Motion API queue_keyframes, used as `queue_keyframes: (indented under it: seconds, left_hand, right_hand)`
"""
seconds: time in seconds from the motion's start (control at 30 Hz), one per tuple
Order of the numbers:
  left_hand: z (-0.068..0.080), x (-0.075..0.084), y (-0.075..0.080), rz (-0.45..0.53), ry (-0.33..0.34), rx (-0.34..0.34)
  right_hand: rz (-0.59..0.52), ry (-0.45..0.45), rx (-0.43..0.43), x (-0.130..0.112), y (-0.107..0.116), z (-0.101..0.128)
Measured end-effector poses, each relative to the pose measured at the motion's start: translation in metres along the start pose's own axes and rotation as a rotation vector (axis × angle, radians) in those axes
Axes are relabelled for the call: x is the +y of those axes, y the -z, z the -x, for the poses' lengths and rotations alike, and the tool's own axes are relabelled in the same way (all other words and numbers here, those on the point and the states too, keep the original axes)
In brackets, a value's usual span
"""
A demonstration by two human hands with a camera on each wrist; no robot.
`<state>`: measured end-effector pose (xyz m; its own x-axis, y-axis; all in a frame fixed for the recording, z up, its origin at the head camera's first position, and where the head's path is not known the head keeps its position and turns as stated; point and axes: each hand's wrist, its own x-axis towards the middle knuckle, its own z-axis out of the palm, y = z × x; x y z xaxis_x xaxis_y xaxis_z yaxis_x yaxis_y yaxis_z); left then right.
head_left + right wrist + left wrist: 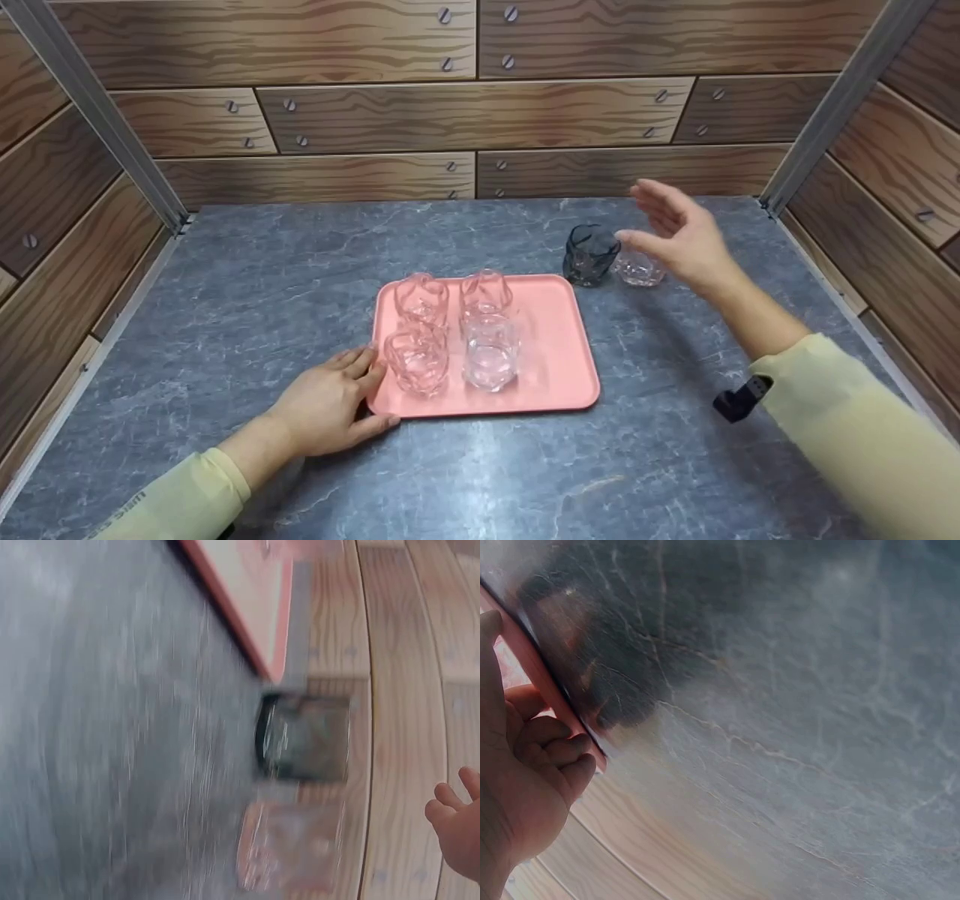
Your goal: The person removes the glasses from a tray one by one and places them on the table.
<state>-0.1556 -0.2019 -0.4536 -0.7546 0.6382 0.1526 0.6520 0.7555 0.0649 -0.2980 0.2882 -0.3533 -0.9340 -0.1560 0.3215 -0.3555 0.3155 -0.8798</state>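
A pink tray (556, 360) carries faceted tumblers: a pink tumbler (421, 298) at back left, another pink tumbler (417, 360) in front of it, a third pink tumbler (486, 291) at back, and a clear tumbler (491, 356) before that. My left hand (326, 405) grips the tray's front left corner, its curled fingers (555, 739) against the rim. Off the tray's back right corner stand a dark grey tumbler (590, 255) and a pale pink tumbler (640, 268). Above the pale pink one hovers my right hand (686, 240), fingers spread from the thumb, holding nothing.
A grey marble-patterned tabletop (285, 255) lies under everything. Wood-patterned panels (375, 120) wall it at the back and both sides, with metal posts (840, 105) at the back corners.
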Motion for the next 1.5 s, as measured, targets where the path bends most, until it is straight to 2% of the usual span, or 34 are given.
queue_keyframes:
  seconds: [0.27, 0.53, 0.7, 0.87, 1.1, 1.5]
  left_hand:
    - [0.002, -0.001, -0.001, -0.009, -0.002, 0.009]
    - [0.001, -0.001, -0.001, -0.012, -0.012, 0.023]
    - [0.001, 0.0, 0.0, -0.004, -0.016, 0.025]
    - [0.001, 0.0, 0.0, -0.006, -0.014, 0.024]
    - [0.001, -0.001, -0.001, -0.011, -0.015, 0.026]
    - [0.001, -0.002, -0.002, -0.019, -0.021, 0.035]
  right_hand:
    - [-0.128, 0.027, -0.11, -0.019, -0.055, 0.025]
    - [-0.12, 0.024, -0.21, -0.021, -0.099, 0.058]
    - [-0.138, -0.017, -0.241, -0.017, -0.125, 0.078]
    - [-0.179, -0.035, -0.233, -0.011, -0.144, 0.092]
    - [-0.225, -0.041, -0.221, -0.007, -0.161, 0.101]
    - [-0.092, -0.069, -0.122, -0.004, -0.179, 0.107]
